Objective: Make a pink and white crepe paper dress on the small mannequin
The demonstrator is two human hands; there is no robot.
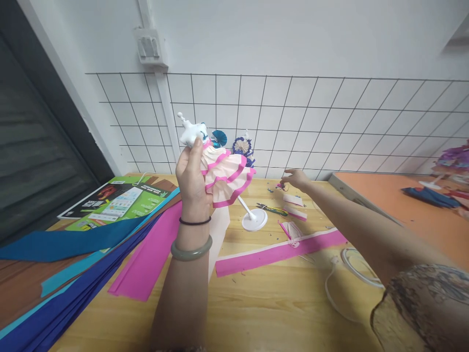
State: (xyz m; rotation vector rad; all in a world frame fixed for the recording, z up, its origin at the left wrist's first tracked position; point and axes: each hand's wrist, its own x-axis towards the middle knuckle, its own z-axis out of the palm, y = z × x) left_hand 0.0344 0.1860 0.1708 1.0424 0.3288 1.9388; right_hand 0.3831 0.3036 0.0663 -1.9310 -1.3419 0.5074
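Observation:
My left hand [192,173] is closed round the upper body of a small white dress form [192,133]. The form is tilted, its beaded neck knob up and to the left. It wears a tiered cream paper skirt [229,181] with bright pink edging, which fans out to the right. Below the skirt, a white stem runs to a round base [254,219]. At the far side of the table my right hand [298,179] is stretched out with its fingers apart. Its fingertips are at a little heap of pink and dark scraps [281,186]; whether they touch it I cannot tell.
Green-handled pliers [277,210] lie beyond the base. A pink-and-cream paper strip [278,252] crosses the table. Crepe paper sheets [146,249] and a green printed sheet [128,203] lie left. A white cable [330,288] is at right. Another decorated form [242,146] stands behind.

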